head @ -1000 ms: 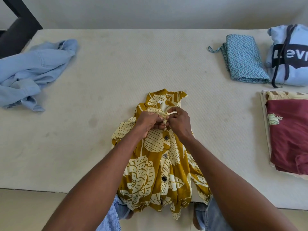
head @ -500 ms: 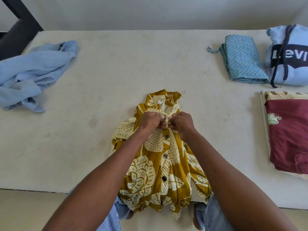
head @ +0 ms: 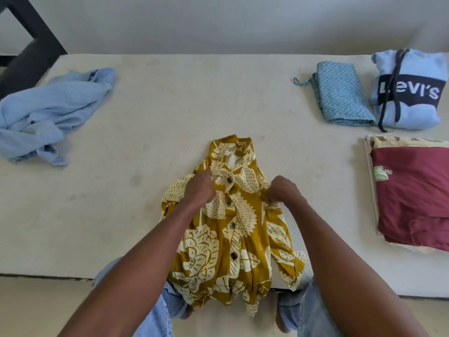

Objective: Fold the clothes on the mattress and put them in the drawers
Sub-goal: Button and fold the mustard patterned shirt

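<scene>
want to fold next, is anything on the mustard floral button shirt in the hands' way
Nothing visible lies on the mustard floral button shirt. The left hand and right hand each grip its fabric directly, on the cream mattress.

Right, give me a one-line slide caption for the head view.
Left hand and right hand grip a mustard floral button-up shirt on the cream mattress, folded clothes alongside.

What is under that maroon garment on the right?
A cream patterned cloth lies under the maroon garment; its edges show at the far and left sides. The rest of it is covered, so I cannot tell what it is.
</scene>
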